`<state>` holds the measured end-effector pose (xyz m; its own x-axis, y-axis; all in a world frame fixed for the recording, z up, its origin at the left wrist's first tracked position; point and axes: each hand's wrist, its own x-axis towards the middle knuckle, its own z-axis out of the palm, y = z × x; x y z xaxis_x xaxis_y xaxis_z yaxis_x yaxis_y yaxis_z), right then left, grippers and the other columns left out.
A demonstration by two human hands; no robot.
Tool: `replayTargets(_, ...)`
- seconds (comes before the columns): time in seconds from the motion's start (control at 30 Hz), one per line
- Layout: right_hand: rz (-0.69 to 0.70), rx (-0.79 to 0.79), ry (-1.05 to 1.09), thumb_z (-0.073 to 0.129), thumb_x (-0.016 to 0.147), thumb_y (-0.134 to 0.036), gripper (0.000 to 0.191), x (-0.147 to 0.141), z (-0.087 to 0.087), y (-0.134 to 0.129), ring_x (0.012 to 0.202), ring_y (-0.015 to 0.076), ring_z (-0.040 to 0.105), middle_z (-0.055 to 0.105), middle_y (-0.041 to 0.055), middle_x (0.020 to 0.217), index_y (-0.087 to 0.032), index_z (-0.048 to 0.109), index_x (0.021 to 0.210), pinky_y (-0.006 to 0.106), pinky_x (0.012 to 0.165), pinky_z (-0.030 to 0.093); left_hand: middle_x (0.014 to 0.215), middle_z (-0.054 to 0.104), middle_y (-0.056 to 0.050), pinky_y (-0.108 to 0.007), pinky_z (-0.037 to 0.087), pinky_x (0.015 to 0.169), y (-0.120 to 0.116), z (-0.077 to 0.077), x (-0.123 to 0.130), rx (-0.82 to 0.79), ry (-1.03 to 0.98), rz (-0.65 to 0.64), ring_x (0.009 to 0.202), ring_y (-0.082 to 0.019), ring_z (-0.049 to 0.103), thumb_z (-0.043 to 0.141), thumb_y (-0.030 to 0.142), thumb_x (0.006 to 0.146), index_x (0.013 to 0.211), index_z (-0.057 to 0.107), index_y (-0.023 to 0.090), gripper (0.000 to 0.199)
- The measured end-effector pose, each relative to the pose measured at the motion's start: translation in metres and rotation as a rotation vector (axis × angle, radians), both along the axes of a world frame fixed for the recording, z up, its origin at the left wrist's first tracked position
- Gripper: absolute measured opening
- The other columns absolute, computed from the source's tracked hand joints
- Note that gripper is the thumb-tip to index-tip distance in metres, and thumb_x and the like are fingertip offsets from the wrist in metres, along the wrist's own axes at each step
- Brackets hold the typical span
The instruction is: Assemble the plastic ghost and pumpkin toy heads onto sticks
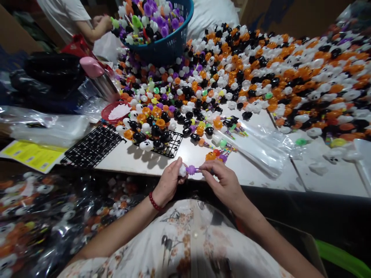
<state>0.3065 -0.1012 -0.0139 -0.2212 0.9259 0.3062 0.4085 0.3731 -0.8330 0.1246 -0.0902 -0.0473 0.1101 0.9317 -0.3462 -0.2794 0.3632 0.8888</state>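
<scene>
My left hand (171,177) pinches the white end of a small piece with a purple ribbed part (190,170), just over the table's front edge. At the purple end, the thumb and fingertips of my right hand (218,175) are pinched together on its thin tip. It looks like a novelty pen topper or pen, though its exact kind is hard to tell. Just beyond my hands stands a black grid rack (172,144) filled with upright pens with orange, black and white figure tops (147,125). Loose pens with colourful barrels (216,144) lie beyond my right hand.
Heaps of orange, black and white figures (284,73) cover the table's back and right. A blue basket (162,48) stands behind, near another person's hand (102,24). Clear plastic bags (257,150) lie at right; a second black grid (94,148) and red dish (116,112) are left.
</scene>
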Motion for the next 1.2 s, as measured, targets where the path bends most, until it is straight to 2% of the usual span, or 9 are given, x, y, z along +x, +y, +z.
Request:
replayTargets(0.13, 0.056, -0.066, -0.032, 0.063, 0.09, -0.024, 0.018, 0.0, -0.003, 0.005, 0.088, 0.0185, 0.067, 0.071, 0.006, 0.102, -0.022, 0.068, 0.107, 0.033, 0.081, 0.053, 0.058, 0.05, 0.003, -0.02, 0.03, 0.046, 0.002, -0.002, -0.001, 0.056, 0.082, -0.021, 0.048, -0.007, 0.04, 0.051, 0.064, 0.088, 0.073, 0.057, 0.016, 0.05)
replayTargets(0.27, 0.139, -0.164, -0.074, 0.063, 0.091, -0.028, 0.014, 0.001, -0.001, 0.011, 0.082, 0.0174, 0.067, 0.073, 0.0036, 0.089, -0.021, 0.072, 0.099, 0.03, 0.076, 0.05, 0.054, 0.05, 0.003, -0.023, 0.03, 0.047, 0.003, -0.007, -0.004, 0.061, 0.218, -0.034, 0.046, -0.009, 0.041, 0.048, 0.066, 0.088, 0.071, 0.059, 0.017, 0.053)
replayTargets(0.4, 0.107, -0.267, -0.054, 0.062, 0.091, -0.031, 0.016, -0.001, 0.002, 0.017, 0.077, 0.0161, 0.066, 0.073, 0.0024, 0.084, -0.02, 0.073, 0.094, 0.027, 0.072, 0.048, 0.053, 0.05, 0.003, -0.024, 0.033, 0.049, 0.004, -0.007, -0.007, 0.089, 0.329, -0.015, 0.047, -0.01, 0.043, 0.052, 0.068, 0.085, 0.068, 0.059, 0.018, 0.052)
replayTargets(0.6, 0.08, -0.371, 0.025, 0.061, 0.09, -0.031, 0.018, -0.007, -0.006, 0.019, 0.075, 0.0156, 0.064, 0.072, 0.0014, 0.081, -0.018, 0.074, 0.091, 0.026, 0.07, 0.046, 0.042, 0.036, 0.006, -0.024, 0.024, 0.043, 0.006, 0.008, 0.001, -0.073, 0.19, -0.05, 0.039, -0.008, 0.027, 0.049, 0.068, 0.086, 0.058, 0.048, 0.02, 0.056)
replayTargets(0.7, 0.078, -0.384, 0.058, 0.061, 0.09, -0.029, 0.017, -0.016, -0.012, 0.014, 0.073, 0.0152, 0.063, 0.072, 0.0014, 0.078, -0.017, 0.073, 0.09, 0.026, 0.069, 0.045, 0.044, 0.034, 0.007, -0.024, 0.024, 0.044, 0.006, 0.007, 0.005, -0.077, 0.233, -0.04, 0.041, -0.008, 0.026, 0.047, 0.068, 0.086, 0.061, 0.044, 0.02, 0.055)
replayTargets(0.93, 0.193, -0.389, 0.043, 0.054, 0.096, -0.026, 0.018, -0.026, -0.01, 0.012, 0.073, 0.0144, 0.061, 0.07, 0.0011, 0.08, -0.02, 0.071, 0.091, 0.026, 0.069, 0.045, 0.057, 0.04, 0.005, -0.024, 0.033, 0.053, 0.007, 0.002, -0.004, 0.08, 0.457, -0.072, 0.053, -0.01, 0.036, 0.04, 0.063, 0.092, 0.065, 0.041, 0.02, 0.051)
replayTargets(1.03, 0.283, -0.234, -0.137, 0.054, 0.097, -0.026, 0.017, -0.02, -0.007, 0.018, 0.081, 0.0181, 0.059, 0.068, 0.0038, 0.085, -0.02, 0.07, 0.098, 0.03, 0.075, 0.044, 0.066, 0.046, 0.003, -0.024, 0.036, 0.058, 0.009, 0.014, -0.016, 0.221, 0.571, -0.029, 0.061, -0.011, 0.042, 0.039, 0.056, 0.096, 0.072, 0.046, 0.019, 0.044)
replayTargets(1.1, 0.27, -0.09, -0.277, 0.054, 0.096, -0.024, 0.016, -0.017, -0.006, 0.022, 0.087, 0.0214, 0.056, 0.067, 0.0063, 0.088, -0.02, 0.069, 0.099, 0.034, 0.08, 0.042, 0.067, 0.046, 0.004, -0.024, 0.035, 0.058, 0.008, 0.024, -0.024, 0.336, 0.709, 0.001, 0.061, -0.011, 0.043, 0.04, 0.051, 0.097, 0.075, 0.049, 0.019, 0.04)
replayTargets(1.2, 0.238, -0.057, -0.355, 0.051, 0.096, -0.02, 0.016, -0.02, -0.006, 0.03, 0.086, 0.0211, 0.055, 0.064, 0.0079, 0.09, -0.018, 0.066, 0.094, 0.033, 0.077, 0.041, 0.066, 0.051, 0.003, -0.024, 0.037, 0.059, 0.007, 0.041, -0.035, 0.522, 0.883, -0.02, 0.06, -0.012, 0.048, 0.036, 0.041, 0.101, 0.087, 0.057, 0.019, 0.034)
